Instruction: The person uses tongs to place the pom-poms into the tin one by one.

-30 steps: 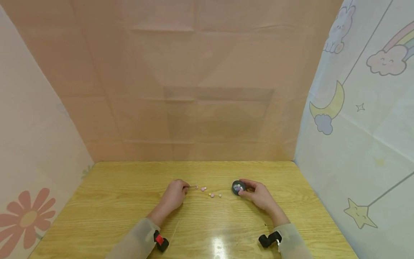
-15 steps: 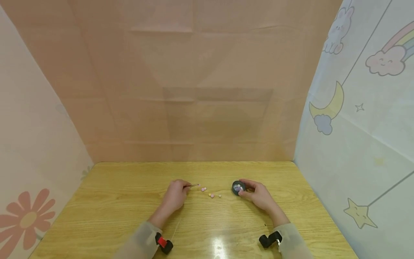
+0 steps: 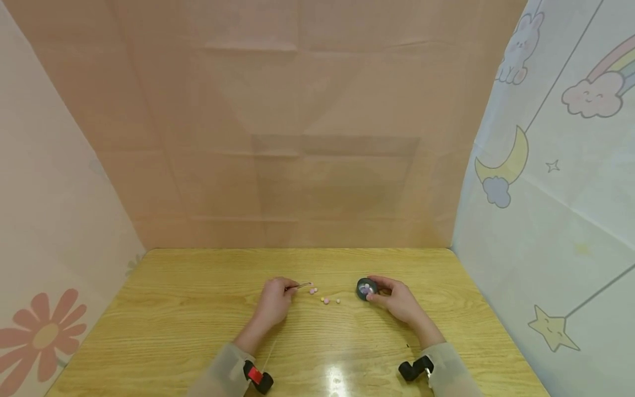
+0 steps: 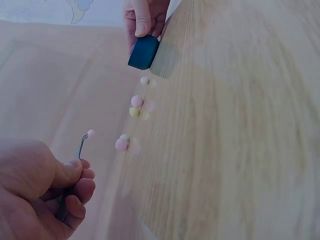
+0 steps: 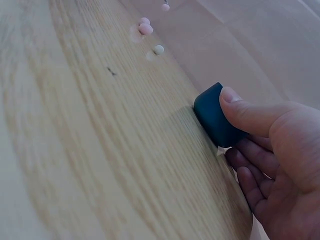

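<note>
My left hand [image 4: 45,185] pinches a pair of bent-tip tweezers [image 4: 81,146] between thumb and fingers. A small pink bead [image 4: 91,133] sits at the tweezer tips, raised above the table. My right hand [image 3: 397,298] holds a small dark teal round dish [image 3: 362,294], thumb on one side and fingers on the other. In the head view, a few pale and purplish beads [image 3: 366,289] show inside it. Between the hands lie several loose beads: a larger pink one [image 4: 121,145] with a white one behind, a pink one [image 4: 137,101] beside a yellow one [image 4: 134,112], and a whitish one [image 4: 144,80].
The wooden table [image 3: 198,309] reaches back to a tan cloth backdrop [image 3: 317,193]. Printed white sheets stand at both sides. A tiny dark mark [image 5: 111,71] shows on the wood near the right forearm. Black cameras are strapped to both wrists.
My left hand has lifted the pink bead off the table with the tweezers and moved slightly to the right. The right hand and dish have stayed in place.
</note>
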`<state>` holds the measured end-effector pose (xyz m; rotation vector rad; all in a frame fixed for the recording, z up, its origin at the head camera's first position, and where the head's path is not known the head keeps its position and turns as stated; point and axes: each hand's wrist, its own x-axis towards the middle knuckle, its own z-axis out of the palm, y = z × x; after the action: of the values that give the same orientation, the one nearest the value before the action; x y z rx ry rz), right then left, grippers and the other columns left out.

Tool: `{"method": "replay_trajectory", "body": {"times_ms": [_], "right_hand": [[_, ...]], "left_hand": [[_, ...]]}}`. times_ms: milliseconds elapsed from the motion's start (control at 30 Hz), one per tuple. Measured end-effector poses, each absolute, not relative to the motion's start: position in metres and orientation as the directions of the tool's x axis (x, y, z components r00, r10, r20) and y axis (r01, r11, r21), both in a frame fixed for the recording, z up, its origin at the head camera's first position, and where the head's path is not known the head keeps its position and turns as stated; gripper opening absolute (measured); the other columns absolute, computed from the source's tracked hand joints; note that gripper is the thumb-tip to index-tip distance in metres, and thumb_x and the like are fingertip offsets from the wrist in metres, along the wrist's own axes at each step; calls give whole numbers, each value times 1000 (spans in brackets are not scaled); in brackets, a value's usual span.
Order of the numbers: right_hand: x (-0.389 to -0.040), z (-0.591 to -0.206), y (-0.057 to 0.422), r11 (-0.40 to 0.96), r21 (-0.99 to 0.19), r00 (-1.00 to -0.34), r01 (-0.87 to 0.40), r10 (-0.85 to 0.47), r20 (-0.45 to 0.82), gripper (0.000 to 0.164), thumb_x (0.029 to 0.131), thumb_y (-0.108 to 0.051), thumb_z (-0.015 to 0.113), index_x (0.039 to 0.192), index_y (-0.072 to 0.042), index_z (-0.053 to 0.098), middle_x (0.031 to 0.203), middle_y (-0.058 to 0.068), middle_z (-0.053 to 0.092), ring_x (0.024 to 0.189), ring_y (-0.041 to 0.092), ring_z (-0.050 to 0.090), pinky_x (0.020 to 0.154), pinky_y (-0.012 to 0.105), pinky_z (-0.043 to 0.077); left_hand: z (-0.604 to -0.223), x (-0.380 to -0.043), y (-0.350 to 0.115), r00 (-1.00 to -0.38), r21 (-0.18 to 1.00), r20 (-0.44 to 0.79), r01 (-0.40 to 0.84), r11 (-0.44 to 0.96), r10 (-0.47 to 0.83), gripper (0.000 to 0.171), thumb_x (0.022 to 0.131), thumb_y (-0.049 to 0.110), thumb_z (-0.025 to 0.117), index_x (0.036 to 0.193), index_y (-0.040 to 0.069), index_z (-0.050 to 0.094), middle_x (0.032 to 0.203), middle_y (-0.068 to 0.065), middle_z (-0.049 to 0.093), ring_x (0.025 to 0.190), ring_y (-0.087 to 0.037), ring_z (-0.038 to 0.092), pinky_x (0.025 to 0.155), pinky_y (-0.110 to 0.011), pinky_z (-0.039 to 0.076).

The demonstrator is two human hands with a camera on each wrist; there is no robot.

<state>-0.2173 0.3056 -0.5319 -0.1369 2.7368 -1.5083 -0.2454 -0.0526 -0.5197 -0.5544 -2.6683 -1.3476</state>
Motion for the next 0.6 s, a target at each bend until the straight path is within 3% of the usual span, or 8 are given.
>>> {"method": "replay_trajectory", "body": {"times_ms": [600], "right_hand": [[-217, -533, 305, 549, -833, -997, -67, -73, 32, 59, 98, -28, 83, 150, -8, 63, 140, 15, 67, 128, 33, 64, 109, 55, 49]], "left_hand": [[-518, -239, -15, -923, 807, 274, 373, 458, 270, 13, 100, -1, 72, 108, -2, 82, 100, -14, 78, 79, -16, 68, 62, -26, 54]]}}
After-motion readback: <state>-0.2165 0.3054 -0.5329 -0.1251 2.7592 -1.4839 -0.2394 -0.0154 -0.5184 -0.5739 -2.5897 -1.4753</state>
